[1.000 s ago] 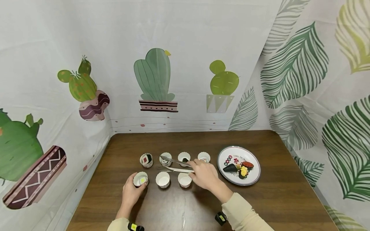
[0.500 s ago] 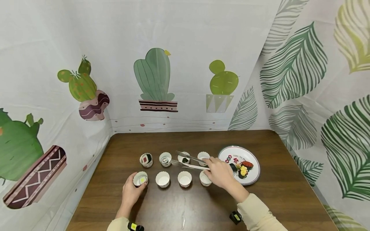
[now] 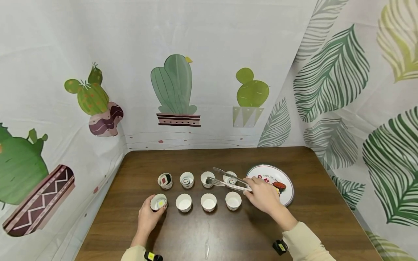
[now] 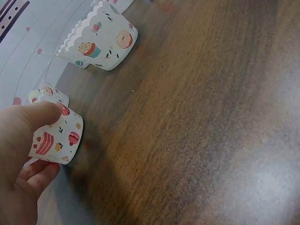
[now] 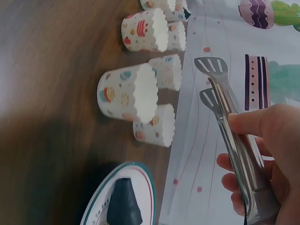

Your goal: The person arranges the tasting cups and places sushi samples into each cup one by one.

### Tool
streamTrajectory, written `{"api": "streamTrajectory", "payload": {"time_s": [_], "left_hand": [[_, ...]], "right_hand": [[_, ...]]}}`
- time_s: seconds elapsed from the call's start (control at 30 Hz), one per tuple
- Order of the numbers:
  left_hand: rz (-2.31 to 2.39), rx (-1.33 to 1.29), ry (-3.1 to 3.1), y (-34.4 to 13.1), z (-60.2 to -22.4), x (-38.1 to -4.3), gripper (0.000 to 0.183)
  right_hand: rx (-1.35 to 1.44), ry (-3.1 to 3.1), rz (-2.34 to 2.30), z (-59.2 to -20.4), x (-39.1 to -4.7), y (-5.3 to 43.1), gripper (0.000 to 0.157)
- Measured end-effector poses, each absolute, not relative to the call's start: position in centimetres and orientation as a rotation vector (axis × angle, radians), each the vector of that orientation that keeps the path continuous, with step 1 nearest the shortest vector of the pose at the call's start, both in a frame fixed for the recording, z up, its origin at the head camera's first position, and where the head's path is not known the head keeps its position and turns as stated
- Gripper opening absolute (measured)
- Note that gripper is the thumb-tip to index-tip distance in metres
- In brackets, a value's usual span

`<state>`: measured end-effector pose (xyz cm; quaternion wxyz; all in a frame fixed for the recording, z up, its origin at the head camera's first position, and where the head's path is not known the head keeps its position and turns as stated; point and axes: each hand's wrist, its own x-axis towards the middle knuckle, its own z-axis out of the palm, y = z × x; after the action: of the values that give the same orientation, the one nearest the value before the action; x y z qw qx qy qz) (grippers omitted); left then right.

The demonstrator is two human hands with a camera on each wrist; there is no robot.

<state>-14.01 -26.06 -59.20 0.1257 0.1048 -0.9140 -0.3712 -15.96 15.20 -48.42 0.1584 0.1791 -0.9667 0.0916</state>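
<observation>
My left hand (image 3: 148,215) grips a small paper baking cup (image 3: 155,203) at the front left, thumb and fingers on its sides. Inside that cup lies a white piece with a yellow middle (image 3: 161,203). In the left wrist view the cup (image 4: 65,133) stands upright on the table. My right hand (image 3: 266,195) holds metal tongs (image 3: 241,188) over the right-hand cups, tips pointing left. In the right wrist view the tongs' slotted ends (image 5: 215,65) are slightly apart with nothing between them. The hand partly covers a plate (image 3: 267,169) of toy sushi.
Several more paper cups stand in two rows, among them a front right cup (image 3: 233,201). The back left cup holds a sushi roll (image 3: 165,180). On the plate are a red-topped piece (image 3: 279,186) and a black cone (image 5: 124,204). Behind the table hangs a printed cloth (image 3: 212,72).
My right hand has moved right with the tongs, from above the middle cups toward the plate, uncovering the front right cup. The left hand stays on its cup.
</observation>
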Motion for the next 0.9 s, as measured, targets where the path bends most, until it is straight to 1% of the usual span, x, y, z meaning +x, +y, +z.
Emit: {"api": "streamTrajectory", "payload": {"time_s": [0.33, 0.9], "left_hand": [[-1.083, 0.308, -2.658, -26.0, -59.1, -14.0, 0.064], [-1.081, 0.316, -2.687, -26.1, -59.2, -13.9, 0.064]], "right_hand": [[0.488, -2.747, 0.241, -48.9, -15.3, 18.4, 0.039], [0.407, -2.805, 0.157, -47.9, -13.9, 23.5, 0.041]]}}
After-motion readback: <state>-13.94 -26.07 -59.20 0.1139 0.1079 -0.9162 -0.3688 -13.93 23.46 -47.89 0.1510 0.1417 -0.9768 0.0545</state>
